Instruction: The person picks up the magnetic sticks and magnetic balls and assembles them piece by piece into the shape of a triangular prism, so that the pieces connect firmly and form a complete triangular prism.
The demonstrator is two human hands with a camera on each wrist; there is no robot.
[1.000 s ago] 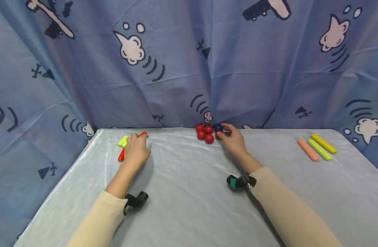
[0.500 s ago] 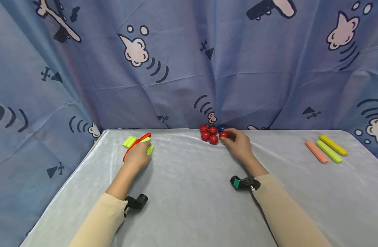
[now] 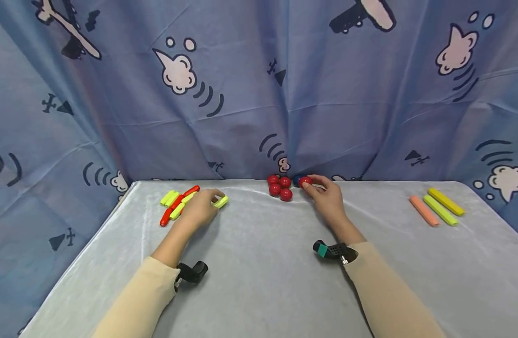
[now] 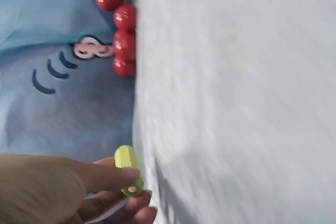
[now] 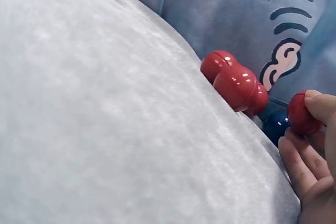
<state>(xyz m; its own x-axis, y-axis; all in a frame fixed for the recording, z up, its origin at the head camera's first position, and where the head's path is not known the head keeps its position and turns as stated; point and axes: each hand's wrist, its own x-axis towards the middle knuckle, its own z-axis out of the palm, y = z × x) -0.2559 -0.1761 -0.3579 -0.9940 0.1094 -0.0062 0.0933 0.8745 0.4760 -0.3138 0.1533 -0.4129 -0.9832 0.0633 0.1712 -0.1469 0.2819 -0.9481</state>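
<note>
In the head view my left hand [image 3: 199, 207] pinches a short yellow-green stick [image 3: 221, 202] between thumb and fingers, held over the table at the left. The same stick [image 4: 126, 160] shows its ridged side in the left wrist view. Behind that hand lie a long red piece [image 3: 166, 217] and several more yellow-green sticks [image 3: 177, 211], partly hidden. My right hand [image 3: 328, 203] grips a red ball [image 3: 305, 180] at the table's far edge. In the right wrist view a blue ball [image 5: 275, 126] sits right beside the held red ball [image 5: 301, 114].
Several other red balls [image 3: 286, 194] cluster left of the blue one. At the right of the table [image 3: 263, 272] lie an orange stick [image 3: 423, 211], a yellow-green stick [image 3: 440, 211] and a yellow stick [image 3: 446, 202]. A blue printed curtain [image 3: 242, 94] hangs behind the far edge.
The left hand has shifted right, away from the red piece, bringing the yellow-green stick with it. The right hand has moved the red ball slightly up and right relative to the blue ball.
</note>
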